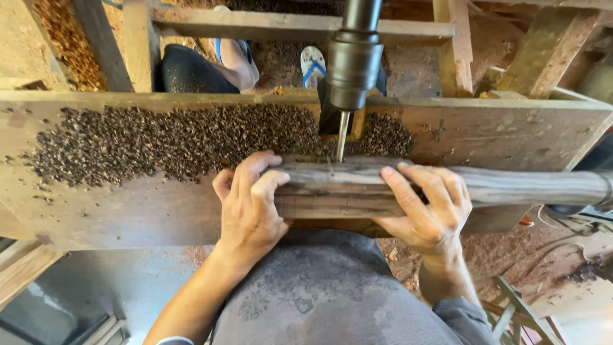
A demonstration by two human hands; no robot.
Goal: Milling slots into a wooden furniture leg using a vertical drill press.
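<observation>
With the left hand and right hand both clamped on the grey wooden piece at frame centre, keep it pressed flat and steady while the drill bit seemingly bites its top edge.

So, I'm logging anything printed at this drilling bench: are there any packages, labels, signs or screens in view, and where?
None in view: no package, label, sign or screen.
Left hand and right hand: both grip a grey-brown wooden piece on the plank bench.
Drill bit: pale metal, upright, tip at the piece, below a dark chuck.
</observation>
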